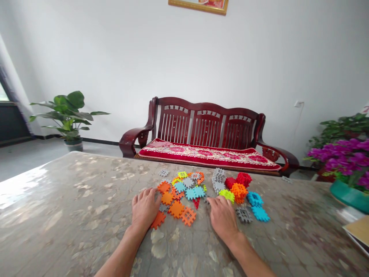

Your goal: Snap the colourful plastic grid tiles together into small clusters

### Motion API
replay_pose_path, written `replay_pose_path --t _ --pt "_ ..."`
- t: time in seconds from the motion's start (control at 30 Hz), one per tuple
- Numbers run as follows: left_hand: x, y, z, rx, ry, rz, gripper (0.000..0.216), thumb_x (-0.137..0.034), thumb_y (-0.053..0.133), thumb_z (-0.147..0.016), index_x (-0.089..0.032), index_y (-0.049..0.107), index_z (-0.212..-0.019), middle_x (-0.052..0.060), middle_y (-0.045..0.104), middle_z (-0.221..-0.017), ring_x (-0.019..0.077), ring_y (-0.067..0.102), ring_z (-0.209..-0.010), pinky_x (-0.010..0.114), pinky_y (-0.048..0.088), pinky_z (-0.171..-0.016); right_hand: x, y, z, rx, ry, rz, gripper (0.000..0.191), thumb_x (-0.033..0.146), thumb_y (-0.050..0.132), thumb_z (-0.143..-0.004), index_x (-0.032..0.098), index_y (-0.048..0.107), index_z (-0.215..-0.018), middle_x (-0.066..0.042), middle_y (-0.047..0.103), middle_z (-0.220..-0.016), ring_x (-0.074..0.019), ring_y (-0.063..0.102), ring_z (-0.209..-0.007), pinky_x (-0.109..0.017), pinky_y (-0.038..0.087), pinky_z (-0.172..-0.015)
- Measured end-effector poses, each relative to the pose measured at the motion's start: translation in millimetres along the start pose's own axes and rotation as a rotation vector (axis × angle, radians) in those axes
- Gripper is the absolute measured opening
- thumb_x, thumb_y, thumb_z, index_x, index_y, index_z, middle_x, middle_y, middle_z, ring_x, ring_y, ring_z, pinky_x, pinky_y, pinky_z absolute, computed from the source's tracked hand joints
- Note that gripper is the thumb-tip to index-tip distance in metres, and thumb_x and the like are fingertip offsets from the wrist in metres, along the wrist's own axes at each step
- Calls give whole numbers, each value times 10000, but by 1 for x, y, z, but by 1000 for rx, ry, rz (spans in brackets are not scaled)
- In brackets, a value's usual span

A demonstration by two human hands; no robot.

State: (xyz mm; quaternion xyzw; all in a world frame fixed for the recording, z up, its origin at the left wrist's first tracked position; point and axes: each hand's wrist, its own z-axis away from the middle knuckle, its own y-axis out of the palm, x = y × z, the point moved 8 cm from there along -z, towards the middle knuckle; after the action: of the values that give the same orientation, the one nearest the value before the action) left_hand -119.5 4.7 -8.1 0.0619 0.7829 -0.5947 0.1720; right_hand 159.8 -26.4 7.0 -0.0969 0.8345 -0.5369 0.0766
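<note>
Flat interlocking puzzle tiles with notched edges lie in a loose pile on the table (95, 215). My left hand (145, 209) rests palm down at the pile's left side, fingers spread, beside an orange tile (158, 220) and another orange tile (167, 198). On the right, my right hand (223, 219) lies low over the table with fingers stretched forward, just below a yellow-green tile (227, 195). Its index fingertip is close to a small grey piece; contact is unclear. Between the hands are light-blue tiles (195, 192), an orange window tile (188, 216) and a red triangular piece (196, 203).
Right of the pile stand a joined orange block (239, 192), a red block (243, 179), blue tiles (260, 213) and a grey window tile (244, 214). A teal flower pot (347, 196) is at the right edge. Behind the table stands a wooden bench (204, 127).
</note>
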Motion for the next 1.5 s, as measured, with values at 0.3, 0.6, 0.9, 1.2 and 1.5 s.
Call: replay_pose_path --t 0.3,0.6,0.9,1.2,1.5 --pt "3 5 -3 1 17 5 385 -394 412 -897 -257 633 -1183 69 623 -1291 243 508 -1221 421 299 -1059 -2 7 2 25 42 -39 271 170 518 -852 261 644 -1073 -44 692 -1096 -243 584 -983 -369 383 -838" --pt "2 2 -3 10 17 10 363 -399 416 -892 -277 651 -1141 55 634 -1269 248 522 -1204 422 316 -1043 -12 6 5 -5 112 -179 402 223 578 -799 242 607 -1199 -62 663 -1193 -257 592 -1057 -376 424 -905" --pt "0 1 -3 4 31 -5 362 -372 421 -889 -253 652 -1140 68 640 -1260 247 531 -1188 412 325 -1027 -16 18 6 -13 97 -341 505 198 574 -769 241 549 -1272 -63 662 -1151 -233 610 -1074 -361 466 -944" --pt "1 2 -3 -9 35 1 375 -380 406 -889 -257 652 -1143 65 641 -1257 255 536 -1191 429 325 -1034 -12 1 6 -183 25 -364 628 159 593 -726 244 467 -1336 -74 630 -1184 -246 587 -1122 -415 472 -981" --pt "1 2 -3 -6 34 4 358 -389 420 -885 -285 659 -1131 53 641 -1255 248 532 -1186 412 323 -1031 -13 -2 8 -191 0 -381 666 150 582 -734 244 431 -1376 -81 622 -1197 -254 578 -1125 -441 476 -979"
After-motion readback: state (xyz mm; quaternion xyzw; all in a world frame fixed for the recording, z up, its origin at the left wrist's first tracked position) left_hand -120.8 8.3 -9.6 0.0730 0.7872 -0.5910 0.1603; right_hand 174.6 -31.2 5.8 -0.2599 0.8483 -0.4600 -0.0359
